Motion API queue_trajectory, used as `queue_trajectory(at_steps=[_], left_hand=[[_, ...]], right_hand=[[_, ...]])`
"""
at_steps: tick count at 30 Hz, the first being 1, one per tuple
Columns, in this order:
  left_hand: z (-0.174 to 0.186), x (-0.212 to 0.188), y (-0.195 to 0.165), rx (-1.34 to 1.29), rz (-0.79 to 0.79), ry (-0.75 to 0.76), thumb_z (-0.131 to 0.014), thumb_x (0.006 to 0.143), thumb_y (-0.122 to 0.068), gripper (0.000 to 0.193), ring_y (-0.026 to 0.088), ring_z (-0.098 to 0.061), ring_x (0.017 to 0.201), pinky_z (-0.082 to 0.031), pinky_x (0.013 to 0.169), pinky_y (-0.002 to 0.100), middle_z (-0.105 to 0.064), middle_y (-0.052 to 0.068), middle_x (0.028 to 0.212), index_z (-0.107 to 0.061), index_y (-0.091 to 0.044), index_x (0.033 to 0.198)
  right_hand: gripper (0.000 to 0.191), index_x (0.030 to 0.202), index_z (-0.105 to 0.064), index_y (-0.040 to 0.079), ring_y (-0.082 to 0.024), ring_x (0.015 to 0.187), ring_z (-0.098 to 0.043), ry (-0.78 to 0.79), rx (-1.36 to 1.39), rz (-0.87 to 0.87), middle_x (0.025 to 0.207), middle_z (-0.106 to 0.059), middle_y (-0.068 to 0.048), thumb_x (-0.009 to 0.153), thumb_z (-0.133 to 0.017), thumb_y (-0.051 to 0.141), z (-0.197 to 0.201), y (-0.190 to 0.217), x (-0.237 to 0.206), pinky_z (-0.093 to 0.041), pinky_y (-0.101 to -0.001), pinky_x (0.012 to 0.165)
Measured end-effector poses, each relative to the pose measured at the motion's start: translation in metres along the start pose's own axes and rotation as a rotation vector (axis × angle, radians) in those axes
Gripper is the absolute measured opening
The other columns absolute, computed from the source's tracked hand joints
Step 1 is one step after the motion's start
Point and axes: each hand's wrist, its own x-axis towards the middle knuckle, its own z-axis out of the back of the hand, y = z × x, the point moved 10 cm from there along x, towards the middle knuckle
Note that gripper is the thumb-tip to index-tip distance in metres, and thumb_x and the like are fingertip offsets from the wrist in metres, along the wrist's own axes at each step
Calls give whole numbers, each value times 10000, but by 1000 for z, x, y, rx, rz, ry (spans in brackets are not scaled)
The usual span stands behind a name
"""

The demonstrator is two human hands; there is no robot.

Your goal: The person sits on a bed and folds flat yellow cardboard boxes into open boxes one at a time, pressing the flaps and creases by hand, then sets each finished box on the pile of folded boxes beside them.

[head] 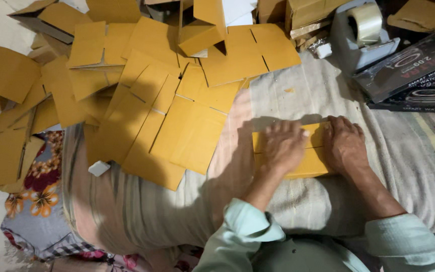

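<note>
Item, far left: a loose heap of flat cardboard blanks, yellow-brown, overlapping one another across a pale cloth-covered surface, with a flowered fabric showing beneath at the lower left. Item, centre right: a small cardboard box, same colour, lay on the cloth directly before the person, its two top flaps folded inward to meet along a seam. Left hand: rested palm-down on the left part of the box, fingers spread flat, pressing rather than gripping. Right hand: likewise flat on the right part, fingers reaching toward the seam, nothing clasped. Judgement: the flaps would close best with even downward pressure from both palms, edges kept flush and square so the seam stayed tight and unbuckled. Item, upper right: a grey tape dispenser with a clear roll, well apart from the hands; beside it, dark printed product cartons, stacked.
</note>
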Motion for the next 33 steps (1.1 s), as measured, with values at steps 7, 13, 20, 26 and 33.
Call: queue_trajectory(at_steps=[7,13,20,26,33], left_hand=[[26,-24,64,126,191,36,-431,1034,-340,336,375,-571,1126,-423,963,584,-644,164,1166,-621,-69,1096],[15,-14,74,12,43,-65,-483,1017,-212,212,407,-602,1064,-471,944,536,-661,191,1100,-627,-63,1057],[15,-19,74,0,32,-92,-503,1007,-248,229,412,-597,988,-463,874,549,-675,176,1051,-635,-61,1006],[13,-21,74,52,68,-60,-484,1015,-260,245,406,-592,1019,-451,897,555,-655,181,1054,-621,-57,1038],[4,-16,81,-137,-1,-148,-441,1066,-221,274,457,-555,1099,-439,950,550,-622,252,1165,-613,-14,1115]], right_hand=[[352,1252,-636,26,-400,1343,-547,-127,-437,273,1343,-636,-197,977,-529,216,15,67,-3,-337,-584,1194],[275,978,-684,39,-382,1003,-672,110,-99,407,1046,-712,-204,956,-558,282,-21,145,19,-493,-488,942],[305,894,-710,95,-342,882,-699,259,-263,350,935,-733,-140,953,-555,350,-20,107,28,-526,-477,841],[297,966,-701,69,-342,939,-650,125,-482,306,971,-711,-154,975,-537,318,0,87,14,-478,-503,862],[313,1006,-684,39,-359,973,-646,140,-318,431,1003,-698,-193,935,-552,314,-42,133,6,-465,-476,909]])
